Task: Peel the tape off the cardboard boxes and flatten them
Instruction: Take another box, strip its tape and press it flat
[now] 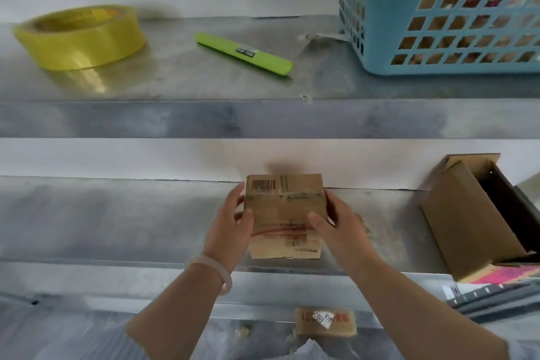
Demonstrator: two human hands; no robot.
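Observation:
A small taped cardboard box with a barcode label and clear tape over its seam stands on the lower metal shelf. My left hand grips its left side, fingers curled round the far edge and thumb on the front. My right hand grips the right side the same way. A second, larger cardboard box lies open on its side at the right of the same shelf. A third small box with a white sticker sits below the shelf.
On the upper shelf lie a roll of yellow tape, a green utility knife and a blue plastic basket full of packets. A pink-printed item lies under the open box.

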